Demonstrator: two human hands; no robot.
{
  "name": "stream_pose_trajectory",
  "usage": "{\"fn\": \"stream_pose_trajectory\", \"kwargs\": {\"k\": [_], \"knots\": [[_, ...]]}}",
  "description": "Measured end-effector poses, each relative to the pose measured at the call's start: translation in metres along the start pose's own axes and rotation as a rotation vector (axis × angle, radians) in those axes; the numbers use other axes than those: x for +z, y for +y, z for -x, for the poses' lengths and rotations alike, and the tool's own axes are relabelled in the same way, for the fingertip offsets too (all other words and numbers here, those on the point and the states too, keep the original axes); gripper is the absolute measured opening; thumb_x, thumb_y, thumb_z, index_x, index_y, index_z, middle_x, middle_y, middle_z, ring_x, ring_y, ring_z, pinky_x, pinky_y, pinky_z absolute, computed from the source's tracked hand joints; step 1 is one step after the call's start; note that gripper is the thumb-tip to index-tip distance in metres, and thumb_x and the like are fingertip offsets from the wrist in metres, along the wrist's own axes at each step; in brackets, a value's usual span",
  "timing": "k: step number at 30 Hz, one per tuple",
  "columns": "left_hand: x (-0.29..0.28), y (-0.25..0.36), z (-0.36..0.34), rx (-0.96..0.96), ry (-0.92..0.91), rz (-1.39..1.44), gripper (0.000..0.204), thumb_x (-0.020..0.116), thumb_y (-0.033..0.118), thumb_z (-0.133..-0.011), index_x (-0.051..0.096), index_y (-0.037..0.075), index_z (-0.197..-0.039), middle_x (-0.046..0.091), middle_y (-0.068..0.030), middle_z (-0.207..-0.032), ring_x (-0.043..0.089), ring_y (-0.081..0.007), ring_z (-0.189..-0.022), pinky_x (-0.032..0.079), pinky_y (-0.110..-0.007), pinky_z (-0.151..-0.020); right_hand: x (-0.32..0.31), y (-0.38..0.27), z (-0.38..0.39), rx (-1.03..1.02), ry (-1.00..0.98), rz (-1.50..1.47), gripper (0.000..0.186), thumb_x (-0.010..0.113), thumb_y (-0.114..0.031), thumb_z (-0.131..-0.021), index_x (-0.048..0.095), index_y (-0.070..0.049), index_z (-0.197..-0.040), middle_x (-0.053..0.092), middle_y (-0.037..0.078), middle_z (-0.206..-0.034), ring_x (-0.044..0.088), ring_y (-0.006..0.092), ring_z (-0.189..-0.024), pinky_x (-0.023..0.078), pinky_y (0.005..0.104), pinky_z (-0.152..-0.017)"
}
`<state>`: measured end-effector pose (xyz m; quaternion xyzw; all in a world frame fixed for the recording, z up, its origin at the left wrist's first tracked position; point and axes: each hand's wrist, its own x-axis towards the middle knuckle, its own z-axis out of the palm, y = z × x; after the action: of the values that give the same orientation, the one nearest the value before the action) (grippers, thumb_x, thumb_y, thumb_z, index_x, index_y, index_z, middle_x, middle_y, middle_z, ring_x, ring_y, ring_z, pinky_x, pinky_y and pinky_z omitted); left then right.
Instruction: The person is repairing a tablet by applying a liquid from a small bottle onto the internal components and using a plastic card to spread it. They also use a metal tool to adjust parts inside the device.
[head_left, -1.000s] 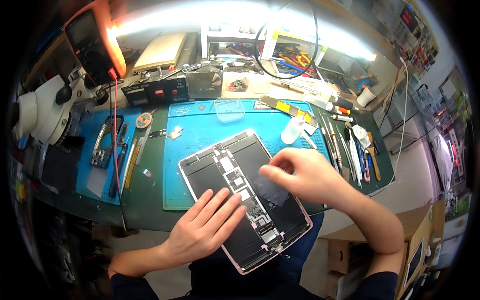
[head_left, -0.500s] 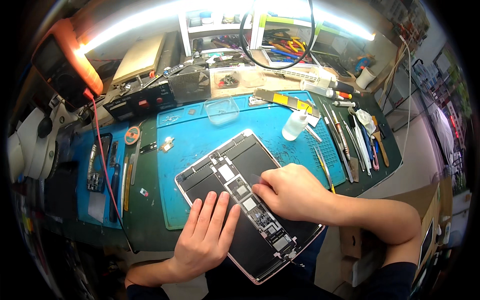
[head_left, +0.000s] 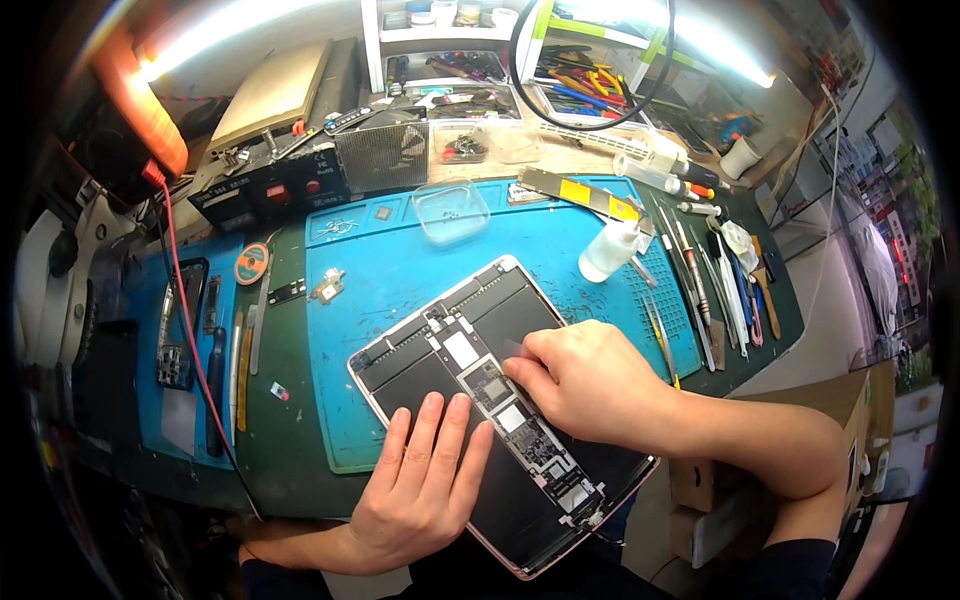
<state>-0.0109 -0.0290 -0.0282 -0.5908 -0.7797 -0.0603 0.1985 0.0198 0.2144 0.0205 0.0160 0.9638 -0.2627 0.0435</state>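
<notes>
An opened tablet [head_left: 425, 378] lies tilted over the near edge of the blue work mat, its inside facing up. Down its middle runs a logic board [head_left: 535, 440], flanked by black batteries. My left hand [head_left: 425, 485] rests flat on the left battery, fingers stretched and slightly apart. On the other side of the board, my right hand [head_left: 590, 380] is closed, thumb and forefinger pinching a thin translucent piece [head_left: 514, 349] at the board's right edge. The fingers hide part of that piece, and its exact kind does not show.
Beyond the tablet stand a clear plastic box [head_left: 450, 212] and a white bottle [head_left: 608, 252]. Several tweezers and brushes [head_left: 735, 285] lie on the right. A phone frame [head_left: 182, 325] and a screwdriver [head_left: 216, 390] lie left, near a red cable [head_left: 196, 350]. A power supply [head_left: 270, 195] stands behind.
The whole view has shifted slightly. My left hand stays flat on the battery, and my right hand keeps its pinch at the board's edge with little visible movement.
</notes>
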Motion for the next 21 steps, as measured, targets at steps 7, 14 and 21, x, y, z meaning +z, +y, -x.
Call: {"fn": "stream_pose_trajectory", "kwargs": {"k": [7,14,21], "knots": [[0.000,0.002,0.001,-0.019,0.006,0.008,0.036,0.063,0.018,-0.098,0.077,0.004,-0.128,0.074,-0.0242,-0.135,0.072,-0.0391,-0.127,0.055,-0.052,-0.110,0.000,-0.003,-0.004,0.022,-0.006,0.005,0.035,0.065,-0.022,-0.104,0.070,0.002,-0.079,0.069,0.027,-0.072,0.072,0.0460,-0.074,0.058,0.0533,-0.071],[0.001,0.001,0.002,-0.014,0.007,0.008,0.037,0.064,0.019,-0.098,0.077,0.003,-0.128,0.074,-0.0244,-0.136,0.072,-0.0392,-0.127,0.055,-0.052,-0.110,0.004,0.000,-0.008,0.007,0.041,0.008,0.037,0.070,-0.022,-0.102,0.066,0.002,-0.075,0.067,0.025,-0.070,0.070,0.0445,-0.071,0.055,0.0520,-0.066],[0.000,0.001,0.002,-0.014,0.008,0.021,0.037,0.063,0.018,-0.098,0.077,0.002,-0.129,0.073,-0.0245,-0.136,0.071,-0.0394,-0.128,0.056,-0.053,-0.110,0.002,0.000,-0.012,-0.001,0.001,0.026,0.036,0.066,-0.022,-0.104,0.069,0.002,-0.077,0.069,0.027,-0.072,0.072,0.0460,-0.074,0.058,0.0537,-0.071]]}}
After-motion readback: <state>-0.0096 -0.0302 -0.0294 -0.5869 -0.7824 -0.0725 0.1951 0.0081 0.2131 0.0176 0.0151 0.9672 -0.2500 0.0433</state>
